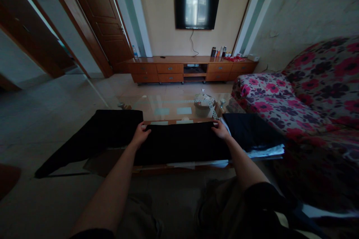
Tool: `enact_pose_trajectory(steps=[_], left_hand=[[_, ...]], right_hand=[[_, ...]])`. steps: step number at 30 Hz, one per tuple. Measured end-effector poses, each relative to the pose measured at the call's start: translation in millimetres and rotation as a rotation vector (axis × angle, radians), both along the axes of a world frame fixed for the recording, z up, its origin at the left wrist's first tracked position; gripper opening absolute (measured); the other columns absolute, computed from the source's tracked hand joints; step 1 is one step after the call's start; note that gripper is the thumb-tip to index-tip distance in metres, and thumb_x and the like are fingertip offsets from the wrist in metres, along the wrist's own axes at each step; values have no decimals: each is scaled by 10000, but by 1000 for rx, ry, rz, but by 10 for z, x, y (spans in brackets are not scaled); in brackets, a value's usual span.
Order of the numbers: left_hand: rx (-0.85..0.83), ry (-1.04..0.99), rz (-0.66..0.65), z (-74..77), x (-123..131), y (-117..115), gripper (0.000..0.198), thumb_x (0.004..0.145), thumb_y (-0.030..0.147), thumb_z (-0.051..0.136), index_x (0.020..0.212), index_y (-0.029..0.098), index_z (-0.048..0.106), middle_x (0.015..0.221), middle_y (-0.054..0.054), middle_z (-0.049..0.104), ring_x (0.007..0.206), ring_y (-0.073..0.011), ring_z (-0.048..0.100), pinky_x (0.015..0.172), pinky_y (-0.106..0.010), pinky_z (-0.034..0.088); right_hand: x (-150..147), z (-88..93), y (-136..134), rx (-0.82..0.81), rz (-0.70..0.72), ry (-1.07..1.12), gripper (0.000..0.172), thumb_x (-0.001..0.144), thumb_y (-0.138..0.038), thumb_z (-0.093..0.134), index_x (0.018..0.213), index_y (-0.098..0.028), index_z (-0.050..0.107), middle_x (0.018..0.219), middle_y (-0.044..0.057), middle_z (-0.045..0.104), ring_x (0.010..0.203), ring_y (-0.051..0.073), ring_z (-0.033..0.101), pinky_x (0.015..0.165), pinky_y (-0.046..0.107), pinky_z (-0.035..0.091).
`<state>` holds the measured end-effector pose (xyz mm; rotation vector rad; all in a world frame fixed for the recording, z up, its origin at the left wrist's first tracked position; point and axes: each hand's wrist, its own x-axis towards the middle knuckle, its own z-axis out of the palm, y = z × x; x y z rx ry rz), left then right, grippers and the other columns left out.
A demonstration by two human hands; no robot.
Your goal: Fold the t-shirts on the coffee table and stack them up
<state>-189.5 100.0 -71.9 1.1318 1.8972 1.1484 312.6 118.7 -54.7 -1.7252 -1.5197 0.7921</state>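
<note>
A piece of folded black cloth (182, 142) lies across the glass coffee table in front of me. My left hand (141, 134) is closed on its far left corner, thumb and fingers pinching the edge. At the far right corner, my right hand (221, 130) pinches the same cloth. To the left, a second black cloth (109, 129) is spread out, with a long narrow part reaching over the table's left end. On the right, a folded black stack (251, 129) rests on white layers that show beneath it. Whether these cloths are garments I cannot tell.
The glass table (151, 102) carries a white plastic-lined bin or bowl (204, 101) toward its far side. A flowered sofa (269, 108) stands close on the right. Beyond are a wooden TV cabinet (169, 69) with bottles (220, 51) and a wall television (197, 10).
</note>
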Motion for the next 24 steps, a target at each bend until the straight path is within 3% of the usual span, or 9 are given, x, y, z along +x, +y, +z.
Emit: enact_pose_trajectory(steps=[5,8,10,12,15,19,24], left_hand=[[-110,55,54,33,-115,11,418,763,317,772,1145,153,719,1050,-124,772,987,-256,737,908,-357,559],[-121,96,53,74,-139,6,248,711,316,802,926,199,762,971,-100,778,1079,-313,715,980,-396,522],[-125,110,50,92,-128,10,183,669,301,823,808,204,756,907,-105,774,1101,-349,705,989,-416,515],[-121,84,32,93,-102,19,185,677,311,815,812,196,765,868,-102,775,1041,-334,728,946,-403,541],[-84,20,26,62,-51,26,313,769,342,749,1028,168,774,927,-94,791,952,-258,754,875,-349,576],[-24,27,64,21,-2,-13,396,846,300,668,1211,155,720,1058,-111,790,1001,-211,747,905,-313,569],[-51,151,65,98,-38,-56,273,755,279,733,1011,187,757,909,-99,788,917,-269,751,891,-383,571]], right_hand=[[62,29,-19,-76,-126,-19,419,841,-327,708,1219,-161,635,864,44,735,664,148,660,610,228,512],[76,63,-41,-132,-117,-86,236,803,-396,773,887,-185,710,687,22,673,660,165,637,636,245,496],[72,89,-56,-192,-75,-129,260,797,-415,783,689,-201,682,578,16,615,631,173,615,636,257,486],[62,111,-73,-230,-35,-122,289,820,-413,758,637,-206,673,535,11,597,599,172,606,621,258,483],[44,126,-108,-217,-14,-45,240,849,-406,716,725,-201,711,576,5,647,612,169,629,609,240,499],[24,113,-149,-176,-38,14,192,855,-387,688,812,-205,732,639,5,687,677,183,662,636,243,532],[39,84,-130,-183,-52,34,114,818,-277,671,807,-193,747,646,8,683,639,168,655,666,256,544]])
